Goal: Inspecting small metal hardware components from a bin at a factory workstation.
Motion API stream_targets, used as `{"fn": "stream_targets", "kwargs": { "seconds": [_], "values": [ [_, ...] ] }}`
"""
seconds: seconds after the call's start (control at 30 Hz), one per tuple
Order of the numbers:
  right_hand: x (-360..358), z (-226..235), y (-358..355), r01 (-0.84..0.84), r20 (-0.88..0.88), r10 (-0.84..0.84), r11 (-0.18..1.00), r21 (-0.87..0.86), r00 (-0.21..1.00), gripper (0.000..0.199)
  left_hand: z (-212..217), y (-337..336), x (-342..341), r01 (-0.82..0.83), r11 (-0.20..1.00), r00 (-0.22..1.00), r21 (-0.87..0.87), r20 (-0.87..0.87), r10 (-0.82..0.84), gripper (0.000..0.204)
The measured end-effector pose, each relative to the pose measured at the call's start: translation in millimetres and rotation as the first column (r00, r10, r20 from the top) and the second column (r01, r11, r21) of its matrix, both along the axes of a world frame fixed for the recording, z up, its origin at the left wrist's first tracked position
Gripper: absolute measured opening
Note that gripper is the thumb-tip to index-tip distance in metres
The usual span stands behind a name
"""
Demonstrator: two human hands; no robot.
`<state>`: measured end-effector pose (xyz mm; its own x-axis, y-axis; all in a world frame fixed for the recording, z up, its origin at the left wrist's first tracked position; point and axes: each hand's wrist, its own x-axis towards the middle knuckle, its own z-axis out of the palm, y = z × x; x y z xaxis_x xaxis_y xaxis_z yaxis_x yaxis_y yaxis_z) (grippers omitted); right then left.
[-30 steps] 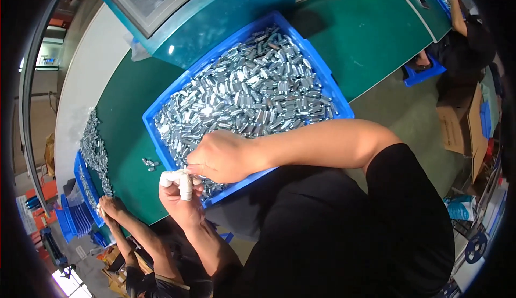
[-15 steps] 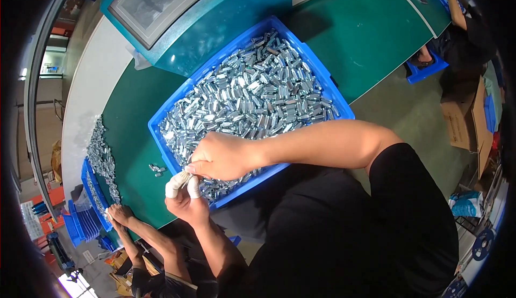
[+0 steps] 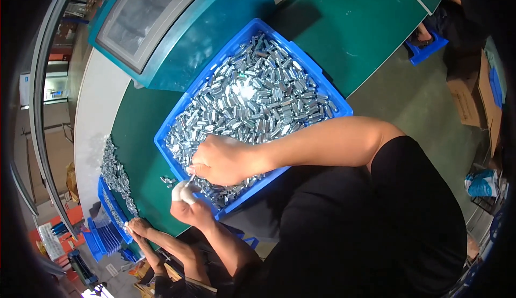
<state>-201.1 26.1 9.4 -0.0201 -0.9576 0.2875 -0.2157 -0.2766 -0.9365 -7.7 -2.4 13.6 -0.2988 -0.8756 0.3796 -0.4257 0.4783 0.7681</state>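
Many small silvery hexagonal metal pieces [image 3: 269, 91] fill a blue tray [image 3: 317, 80] before me. Over the tray's near-left corner, my right hand [image 3: 223, 161] is closed in a pinch, and a thin shiny bit of a small metal piece [image 3: 192, 178] shows at its fingertips. Just below it is my left hand [image 3: 192, 211], its thumb and forefinger wrapped in white coverings and bent together around that spot. The two hands' fingertips almost meet. Whatever lies between the left fingers is too small and hidden to make out.
A teal machine with a grey window [image 3: 150, 18] stands behind the tray on the green tabletop [image 3: 349, 23]. A few loose pieces [image 3: 167, 181] lie left of the tray. Further left, a co-worker's hands [image 3: 138, 227] work by a metal heap [image 3: 115, 174]. A cardboard box [image 3: 466, 101] stands at right.
The view has shifted a little, so the surroundings sit differently in the picture. My fingertips have parted slightly, and a thin shiny bit now shows between the hands.
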Motion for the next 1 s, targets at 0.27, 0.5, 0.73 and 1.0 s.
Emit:
{"fn": "stream_targets", "kwargs": {
  "seconds": [0.27, 0.5, 0.73, 1.0],
  "values": [
    [-4.2, 14.5, 1.9, 0.035, 0.464, 0.018, 0.994, -0.105, 0.885, 0.037, -8.0, -27.5, -14.7, 0.118, 0.911, 0.992, 0.395, -0.008, -0.125, 0.021],
    [-4.7, 4.4, -0.7, 0.060, 0.298, 0.025, 0.960, -0.274, 0.954, 0.029, -0.3, -19.4, -42.5, 0.293, 0.803, 0.956, 0.520, -0.170, -0.238, 0.035],
    [-1.1, 9.8, 3.2, -0.085, 0.307, 0.093, 0.996, -0.039, 0.947, 0.034, -3.8, -19.9, 26.2, 0.146, 0.916, 0.956, 0.373, -0.292, -0.033, 0.030],
    [-4.7, 12.9, 5.4, -0.248, 0.429, 0.186, 0.964, 0.093, 0.884, 0.031, -40.7, -66.7, 135.2, -0.344, 0.936, 0.927, 0.077, 0.185, 0.325, 0.031]
  ]
}}
